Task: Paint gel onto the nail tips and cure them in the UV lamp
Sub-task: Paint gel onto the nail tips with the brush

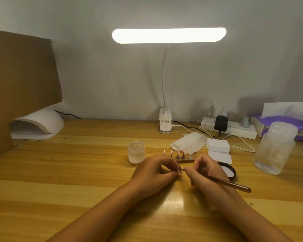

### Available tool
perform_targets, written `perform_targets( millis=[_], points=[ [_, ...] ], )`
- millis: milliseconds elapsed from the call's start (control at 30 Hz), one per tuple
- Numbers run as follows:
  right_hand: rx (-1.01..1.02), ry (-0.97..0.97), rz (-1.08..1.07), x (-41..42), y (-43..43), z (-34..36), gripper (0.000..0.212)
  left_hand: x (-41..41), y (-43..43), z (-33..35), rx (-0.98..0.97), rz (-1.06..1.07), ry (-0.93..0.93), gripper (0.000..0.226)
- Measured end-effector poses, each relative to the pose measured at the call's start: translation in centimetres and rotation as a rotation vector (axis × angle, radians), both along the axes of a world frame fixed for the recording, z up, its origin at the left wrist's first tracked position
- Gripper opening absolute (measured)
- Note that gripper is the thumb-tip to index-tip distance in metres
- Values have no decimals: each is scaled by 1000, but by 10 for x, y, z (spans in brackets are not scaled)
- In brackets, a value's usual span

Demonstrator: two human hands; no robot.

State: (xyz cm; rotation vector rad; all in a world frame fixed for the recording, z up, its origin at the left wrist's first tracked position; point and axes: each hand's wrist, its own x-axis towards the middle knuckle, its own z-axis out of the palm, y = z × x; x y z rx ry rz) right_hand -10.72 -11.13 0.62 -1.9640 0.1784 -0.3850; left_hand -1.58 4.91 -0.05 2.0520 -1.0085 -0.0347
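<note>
My left hand (154, 173) pinches a small stand with a pink nail tip (179, 170) on it, just above the wooden table. My right hand (205, 170) grips a brown brush (231, 185), and the brush's tip touches that nail tip. Behind my hands a wooden holder (184, 160) carries several more pink nail tips (177, 151) on little stands. A white UV lamp (37, 124) sits at the far left, partly under a cardboard sheet.
A frosted jar (136, 151) stands left of the holder. A black lid (228, 170), white pads (218, 144), tissue (189, 142), a large clear jar (275, 149), a power strip (231, 128), a purple tissue pack (285, 123) and a desk lamp (165, 123) fill the right and back. Cardboard (19, 81) leans at left.
</note>
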Motion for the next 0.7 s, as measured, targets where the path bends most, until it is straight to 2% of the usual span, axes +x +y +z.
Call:
perform_targets(
  millis=[100,233,400,567,700],
  points=[
    [-32,23,-6,-1,-1,-1,18,0,0,0,-5,1,2,11],
    [74,-41,-24,-3,-3,2,17,0,0,0,-19,1,11,11],
    [-42,19,21,-1,-2,0,16,0,0,1,-23,-17,-7,16],
    [50,-20,-18,-2,-3,0,16,0,1,-1,-20,-5,15,12],
    [-17,21,11,-1,0,1,18,0,0,-1,-15,-5,-23,16]
  ],
)
